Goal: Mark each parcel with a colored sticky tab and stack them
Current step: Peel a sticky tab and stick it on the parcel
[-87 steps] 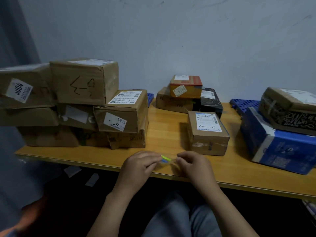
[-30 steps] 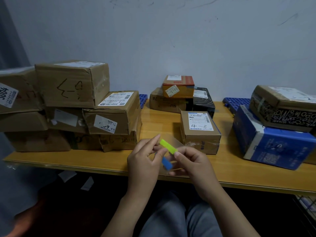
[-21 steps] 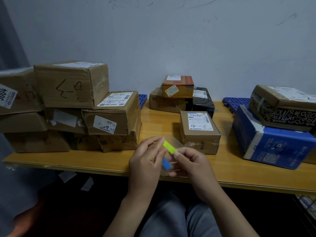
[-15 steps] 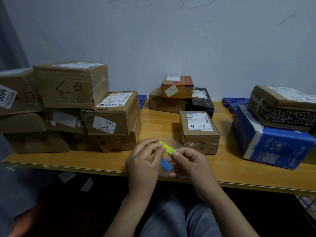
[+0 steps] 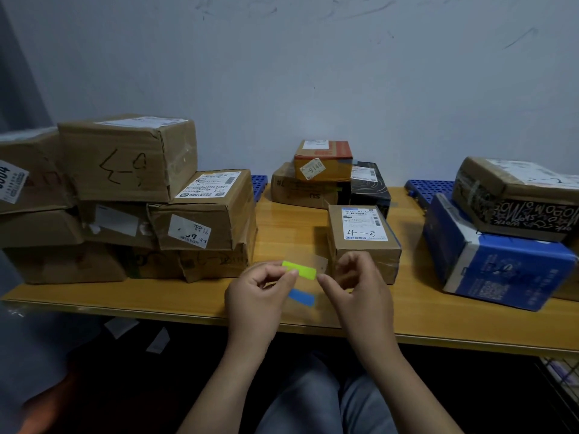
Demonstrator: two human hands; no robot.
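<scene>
Pinching the left end of a yellow-green sticky tab (image 5: 300,270) between thumb and forefinger, the person's left hand (image 5: 258,297) is holding the strip up over the near edge of the wooden table (image 5: 175,300). The tab's long axis is running left to right, dipping slightly toward the right, and its free end is pointing at the right hand (image 5: 360,291). That hand's fingers are curling beside this end. Whether the forefinger is touching the tab, or whether the hand is gripping anything, cannot be told. A blue sticky tab (image 5: 301,297) is showing just below the green one, between the two hands, and what is carrying it is unclear. Just behind the right hand, beyond and to the right of the tab, a small brown parcel (image 5: 363,242) is sitting label-up, marked "4-3". Judging by that, the tab will likely be travelling forward and rightward, with the right hand nearer the parcel but the left hand keeping the tab. Farther out, stacked brown cartons (image 5: 125,158) are filling the table's left side, and a blue box (image 5: 495,261) is lying at the right.
</scene>
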